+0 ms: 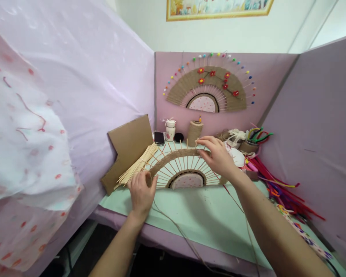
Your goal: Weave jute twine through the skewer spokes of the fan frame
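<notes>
A half-round fan frame (167, 161) of thin wooden sticks, with a band of brown twine woven across them, stands on the pale green table. Its small half-round centre (188, 181) is pink and spotted, edged in brown and black. My left hand (140, 193) is curled at the fan's left end, thumb and fingers closing round its edge. From near that hand a loose strand of twine (173, 223) runs down past the table edge. At the upper right of the band, my right hand (217, 156) grips a stick and the weave between thumb and fingers.
A finished twine fan (180, 84) with red flowers is pinned to the back panel. Bundled sticks (137, 165) and folded cardboard (131, 142) lie left. Behind stand a twine spool (195, 132) and a white jar (170, 130). Coloured pipe cleaners (279, 188) lie right.
</notes>
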The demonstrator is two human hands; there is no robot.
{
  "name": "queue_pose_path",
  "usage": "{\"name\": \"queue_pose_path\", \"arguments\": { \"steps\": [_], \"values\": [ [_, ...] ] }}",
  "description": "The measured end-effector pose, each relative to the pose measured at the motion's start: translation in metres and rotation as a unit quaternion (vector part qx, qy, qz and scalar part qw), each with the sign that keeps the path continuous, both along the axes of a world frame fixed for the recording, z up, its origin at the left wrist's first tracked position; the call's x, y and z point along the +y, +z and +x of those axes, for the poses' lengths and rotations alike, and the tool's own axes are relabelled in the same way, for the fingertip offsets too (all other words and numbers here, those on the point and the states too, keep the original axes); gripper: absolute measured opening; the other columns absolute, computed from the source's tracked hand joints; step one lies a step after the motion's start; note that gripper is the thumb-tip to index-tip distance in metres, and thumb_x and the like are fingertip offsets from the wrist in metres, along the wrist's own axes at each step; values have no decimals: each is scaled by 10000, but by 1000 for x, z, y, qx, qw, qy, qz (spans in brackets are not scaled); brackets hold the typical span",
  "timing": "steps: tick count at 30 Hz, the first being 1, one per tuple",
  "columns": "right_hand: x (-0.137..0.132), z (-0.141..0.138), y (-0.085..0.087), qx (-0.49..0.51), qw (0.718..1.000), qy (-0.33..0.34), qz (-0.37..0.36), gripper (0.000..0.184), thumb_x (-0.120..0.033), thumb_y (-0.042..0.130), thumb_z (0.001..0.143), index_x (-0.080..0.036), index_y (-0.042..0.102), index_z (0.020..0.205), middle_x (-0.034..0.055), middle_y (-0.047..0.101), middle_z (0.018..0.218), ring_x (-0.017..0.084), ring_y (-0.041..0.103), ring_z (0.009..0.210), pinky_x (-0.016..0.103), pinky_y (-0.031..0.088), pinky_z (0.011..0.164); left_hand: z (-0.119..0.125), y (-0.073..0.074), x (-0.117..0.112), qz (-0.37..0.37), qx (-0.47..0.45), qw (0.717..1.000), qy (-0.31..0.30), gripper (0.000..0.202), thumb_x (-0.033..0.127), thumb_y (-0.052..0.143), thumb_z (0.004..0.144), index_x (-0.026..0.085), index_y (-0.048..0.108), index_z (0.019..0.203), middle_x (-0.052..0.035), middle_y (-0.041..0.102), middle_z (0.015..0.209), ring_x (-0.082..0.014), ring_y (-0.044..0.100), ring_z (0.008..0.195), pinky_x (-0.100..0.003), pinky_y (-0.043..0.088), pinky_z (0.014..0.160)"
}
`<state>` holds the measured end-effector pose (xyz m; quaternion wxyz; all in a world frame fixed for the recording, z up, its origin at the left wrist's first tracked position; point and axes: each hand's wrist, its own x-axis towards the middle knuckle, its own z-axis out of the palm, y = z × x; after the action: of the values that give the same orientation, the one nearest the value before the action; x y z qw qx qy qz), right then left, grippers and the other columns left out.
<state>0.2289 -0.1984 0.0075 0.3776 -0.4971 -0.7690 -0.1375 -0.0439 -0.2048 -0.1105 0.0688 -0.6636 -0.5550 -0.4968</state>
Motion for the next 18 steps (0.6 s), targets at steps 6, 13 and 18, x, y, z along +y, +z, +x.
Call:
{"name": "queue_pose_path", "arguments": {
  "steps": [6,13,18],
  "values": [
    [0,2,0,7,1000,4,-5,268,-221,484,884,-244,618,1114,105,623,1193,265,563,1146,528,351,1039,-13,-13,10,-4,-46,996,-80,219,287,482,944,190,607,1095,-87,692,986,-219,647,893,-373,495,831],
    [3,-1,-1,-7,1000,15,-4,295,-202,477,886,-241,605,1148,99,613,1231,259,541,1194,528,316,1070,-35,-15,9,21,31,993,-111,265,218,434,951,183,690,1011,-73,671,858,-209,630,833,-347,501,776],
    [5,1,-1,1,1000,10,-8,285,-204,487,880,-225,598,1141,105,614,1216,259,547,1180,529,324,1065,-32,-11,3,29,26,997,-68,178,273,518,920,174,624,1024,-91,643,950,-238,599,941,-399,471,879]
  ]
}}
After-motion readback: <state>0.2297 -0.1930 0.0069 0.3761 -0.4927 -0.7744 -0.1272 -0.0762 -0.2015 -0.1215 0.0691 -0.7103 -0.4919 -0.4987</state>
